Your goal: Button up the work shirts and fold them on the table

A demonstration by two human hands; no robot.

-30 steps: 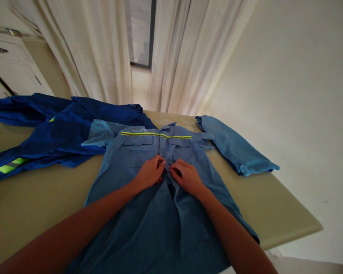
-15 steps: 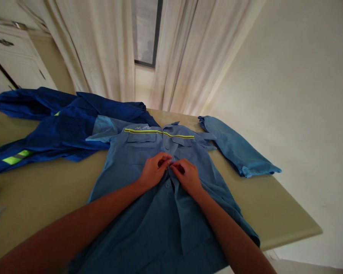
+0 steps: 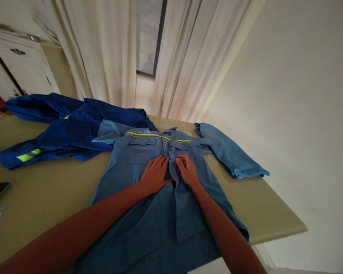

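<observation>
Lying face up on the tabletop (image 3: 268, 217), the grey-blue shirt (image 3: 151, 228) spreads from close in front of you toward the far side, its lower front parted. The cloth should handle as light, soft and limp, with little risk of damage; it will likely crease if pushed, so the firmest hold is the doubled front edge, near the button (image 3: 168, 185). Your left hand (image 3: 156, 173) rests flat on the shirt just left of the opening, fingers extended, no grip apparent. Your right hand (image 3: 187, 173) sits on the opposite front panel beside the loose edge, fingers curled narrow; whether they pinch cloth cannot be told. Beyond, a yellow stripe (image 3: 153, 135) crosses the chest. A dark blue garment (image 3: 71, 131) lies at left, a folded blue garment (image 3: 228, 152) at right, with curtains (image 3: 111, 57) behind.
</observation>
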